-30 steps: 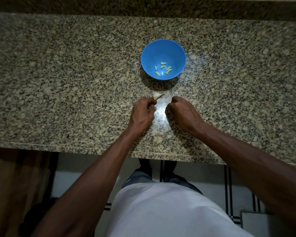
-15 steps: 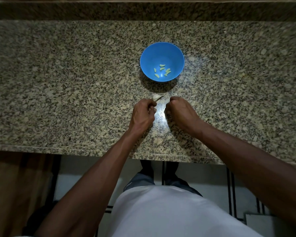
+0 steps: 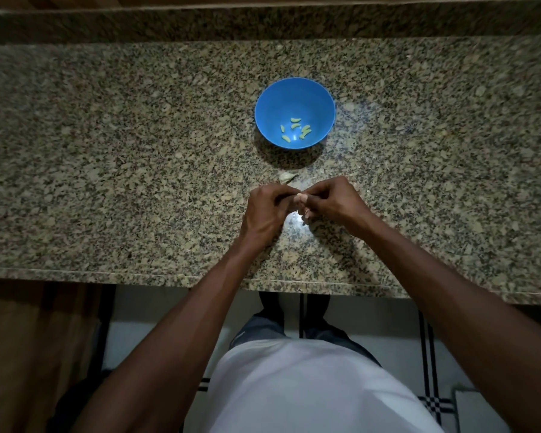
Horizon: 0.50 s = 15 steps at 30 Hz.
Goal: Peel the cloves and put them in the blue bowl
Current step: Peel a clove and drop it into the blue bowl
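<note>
Meeting fingertip to fingertip, left hand (image 3: 267, 210) and right hand (image 3: 328, 200) seemingly pinch something.

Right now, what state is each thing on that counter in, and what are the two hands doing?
blue bowl: upright on the counter, holding several peeled cloves.
peeled cloves: loose in the bowl's bottom.
garlic piece: lying on the counter between bowl and hands, untouched.
left hand: fingers curled, meeting the right hand.
right hand: fingers curled, pinching something small, mostly hidden.
</note>
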Each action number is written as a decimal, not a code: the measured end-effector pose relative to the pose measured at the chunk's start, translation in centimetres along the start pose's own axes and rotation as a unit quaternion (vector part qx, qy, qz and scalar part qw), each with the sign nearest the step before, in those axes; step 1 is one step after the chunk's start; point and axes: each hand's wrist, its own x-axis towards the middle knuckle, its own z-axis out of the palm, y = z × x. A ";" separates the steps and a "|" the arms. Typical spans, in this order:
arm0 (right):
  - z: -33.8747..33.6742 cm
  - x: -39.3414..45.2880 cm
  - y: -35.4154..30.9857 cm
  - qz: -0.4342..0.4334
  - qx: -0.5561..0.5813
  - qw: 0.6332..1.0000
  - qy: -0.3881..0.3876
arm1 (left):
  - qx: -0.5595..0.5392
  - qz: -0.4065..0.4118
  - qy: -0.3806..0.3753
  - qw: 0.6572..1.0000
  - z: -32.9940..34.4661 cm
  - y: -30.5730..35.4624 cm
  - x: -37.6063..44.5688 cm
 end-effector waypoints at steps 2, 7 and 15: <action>0.2 -0.2 -0.7 -0.002 -0.068 0.998 0.014 | 0.078 0.067 -0.010 0.995 -0.1 -0.3 -0.1; 0.6 -0.3 -1.7 -0.036 -0.153 0.987 0.035 | 0.190 0.121 -0.073 0.972 -0.5 0.1 -0.5; 2.3 0.0 -1.3 -0.116 -0.237 0.962 0.073 | 0.245 0.094 -0.095 0.960 -0.5 0.1 0.1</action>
